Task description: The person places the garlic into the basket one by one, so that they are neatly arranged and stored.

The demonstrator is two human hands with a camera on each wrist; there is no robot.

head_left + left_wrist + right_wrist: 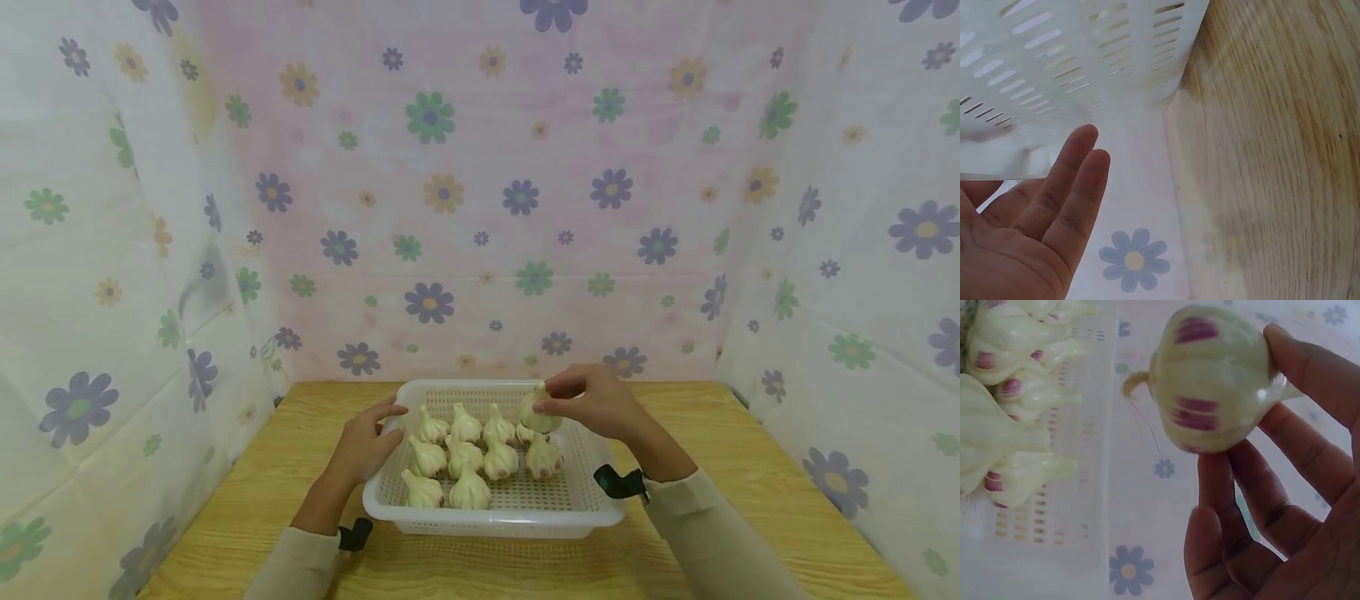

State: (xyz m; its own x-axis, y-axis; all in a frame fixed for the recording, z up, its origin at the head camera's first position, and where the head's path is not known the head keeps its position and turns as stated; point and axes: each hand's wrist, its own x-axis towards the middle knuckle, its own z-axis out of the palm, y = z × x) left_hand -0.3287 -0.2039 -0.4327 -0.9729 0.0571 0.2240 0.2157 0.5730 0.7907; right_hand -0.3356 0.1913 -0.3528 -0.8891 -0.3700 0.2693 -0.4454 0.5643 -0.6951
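Note:
A white plastic basket [502,518] with slotted walls sits on the table and holds several garlic bulbs [465,457], pale with purple patches. My left hand [365,446] holds the basket's left rim, thumb and a fingertip over it; in the left wrist view two other fingers [1075,187] extend outside, below the rim. Above the basket's back right part, my right hand [600,404] pinches one garlic bulb [1210,375] by its stem end between thumb and fingers. Its root tuft [1135,384] points away from the palm in the right wrist view.
The wood-grain table [675,500] extends to either side of the basket. Flower-patterned cloth [480,208] covers the back and both sides. Each wrist wears a small black camera mount, such as the right mount [618,482]. The basket's front right floor [536,496] shows bare mesh.

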